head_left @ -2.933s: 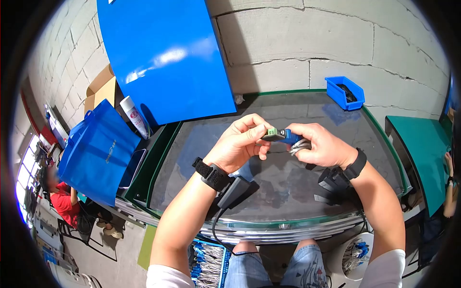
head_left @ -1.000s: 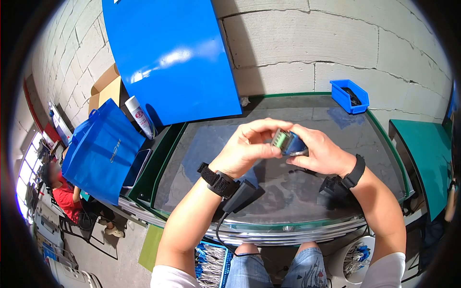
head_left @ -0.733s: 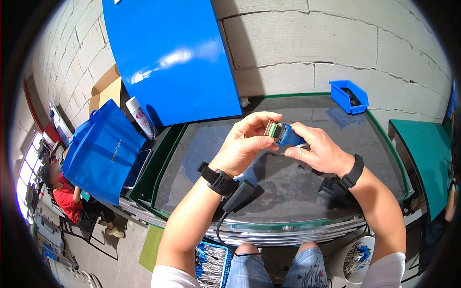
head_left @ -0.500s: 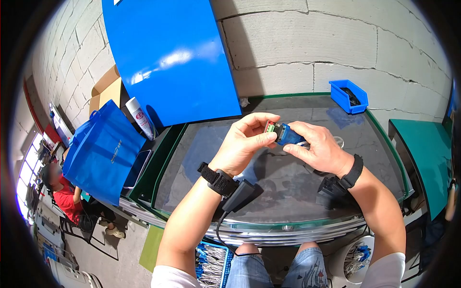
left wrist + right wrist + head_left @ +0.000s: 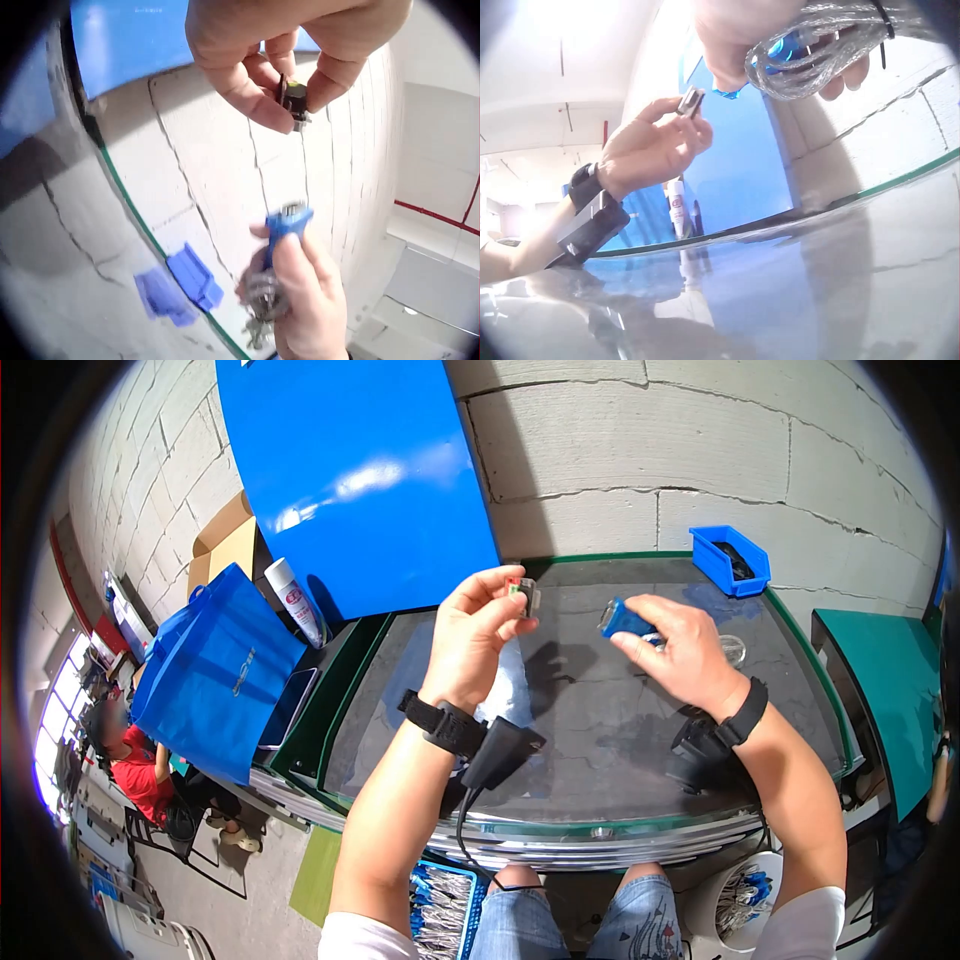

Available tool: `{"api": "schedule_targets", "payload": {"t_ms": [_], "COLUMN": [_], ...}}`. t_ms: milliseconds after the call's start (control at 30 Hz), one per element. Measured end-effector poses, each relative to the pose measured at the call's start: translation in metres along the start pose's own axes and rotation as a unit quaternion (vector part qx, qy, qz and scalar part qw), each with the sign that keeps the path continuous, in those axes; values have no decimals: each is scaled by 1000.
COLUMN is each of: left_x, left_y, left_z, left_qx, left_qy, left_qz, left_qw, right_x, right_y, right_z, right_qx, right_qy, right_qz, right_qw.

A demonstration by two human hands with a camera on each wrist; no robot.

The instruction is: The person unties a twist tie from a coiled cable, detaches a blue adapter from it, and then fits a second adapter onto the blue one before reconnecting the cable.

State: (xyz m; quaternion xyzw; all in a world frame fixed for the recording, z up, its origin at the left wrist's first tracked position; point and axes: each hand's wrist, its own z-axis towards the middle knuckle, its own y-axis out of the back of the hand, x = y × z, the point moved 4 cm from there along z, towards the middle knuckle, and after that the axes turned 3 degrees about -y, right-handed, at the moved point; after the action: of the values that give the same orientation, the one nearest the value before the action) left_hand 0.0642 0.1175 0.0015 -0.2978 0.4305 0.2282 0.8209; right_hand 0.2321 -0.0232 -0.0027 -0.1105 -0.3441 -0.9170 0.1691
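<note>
My left hand (image 5: 466,642) pinches a small terminal-block adapter (image 5: 524,594) between thumb and fingers; a metal-rimmed plug end shows on it in the left wrist view. My right hand (image 5: 697,657) grips a blue serial cable connector (image 5: 622,619), its metal end facing the left hand. Behind that connector a coil of clear-jacketed cable (image 5: 810,79) hangs by the right palm, bound with a black tie. A gap separates the adapter and the connector, both held above the dark tabletop (image 5: 580,760).
A blue parts bin (image 5: 728,562) with dark pieces stands at the back right. On the left are a spray can (image 5: 296,603), a blue bag (image 5: 210,670) and a cardboard box (image 5: 225,540). Below the table sit a basket of cables (image 5: 443,910) and a white bucket (image 5: 718,935). A seated person is far left.
Earlier the adapter and the blue connector were joined between both hands. Now they are apart: the left hand has moved left and up with the adapter, the right hand slightly right with the connector.
</note>
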Motion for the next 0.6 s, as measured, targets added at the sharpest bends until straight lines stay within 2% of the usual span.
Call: {"api": "schedule_targets", "payload": {"t_ms": [67,133,267,367,600], "left_x": [1,9,12,14,15], "left_y": [1,-10,-19,-21,-22], "left_z": [1,-3,-9,-11,-12], "left_qx": [2,51,148,173,188], "left_qy": [3,27,66,89,81], "left_qz": [-2,-36,-75,-73,-78], "left_qw": [1000,998,984,978,976], "right_x": [-3,1,9,11,12], "right_y": [1,-1,-5,-4,-3], "right_z": [1,2,-1,0,0], "right_qx": [2,44,84,91,89], "right_qy": [-3,-12,10,24,44], "right_qz": [8,136,198,204,201], "right_qw": [1000,990,976,974,975]}}
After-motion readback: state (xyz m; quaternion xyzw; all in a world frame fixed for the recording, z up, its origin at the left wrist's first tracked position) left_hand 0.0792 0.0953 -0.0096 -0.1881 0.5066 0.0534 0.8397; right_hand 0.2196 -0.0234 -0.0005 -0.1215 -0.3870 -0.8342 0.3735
